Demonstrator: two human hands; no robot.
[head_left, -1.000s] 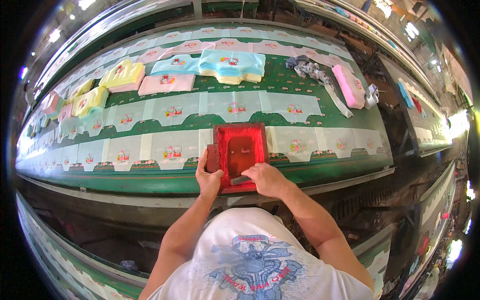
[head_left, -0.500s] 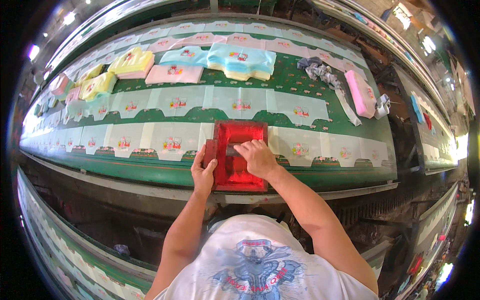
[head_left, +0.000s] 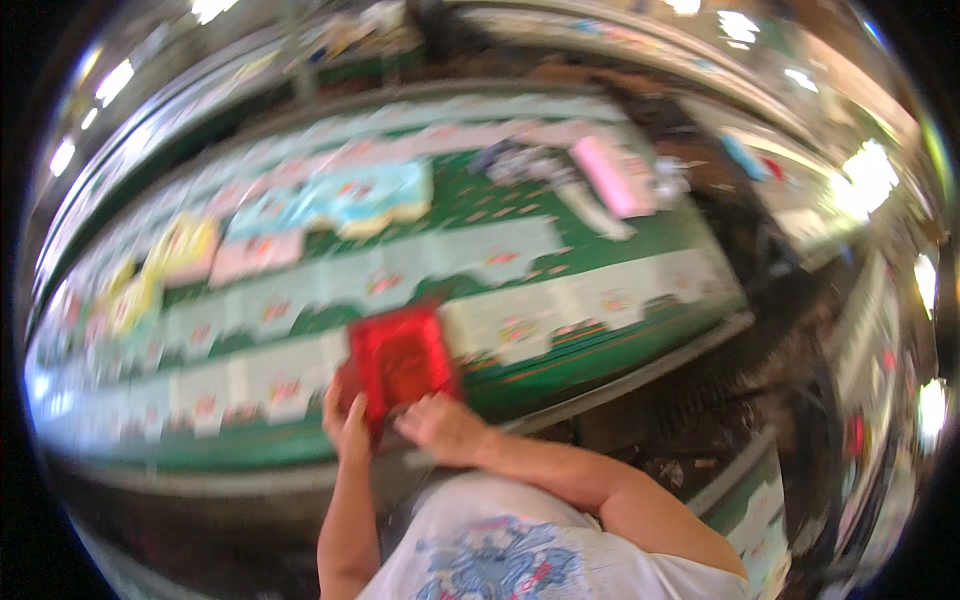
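A red screen-printing frame [head_left: 446, 352] lies over the row of pale printed cloth pieces [head_left: 515, 322] along the near side of the green table [head_left: 560, 380]. My left hand [head_left: 346, 418] grips its left side, thumb toward me. At the frame's near end, my right hand [head_left: 440, 428] is closed, its fingers over the inside edge. The dark squeegee it gripped half a second ago is hidden by the hand and the blur. Red ink covers the inside of the frame.
Folded stacks of blue cloth [head_left: 370, 192] and yellow cloth [head_left: 185, 243] sit farther back. A crumpled grey rag [head_left: 535, 165] and a pink bundle [head_left: 612, 178] lie toward the far right. The table's near rail [head_left: 640, 372] runs in front of me. Everything is motion-blurred.
The view has swung, so the table appears tilted and shifted left. My right hand has drawn from the middle of the frame to its near end. My left hand keeps its grip.
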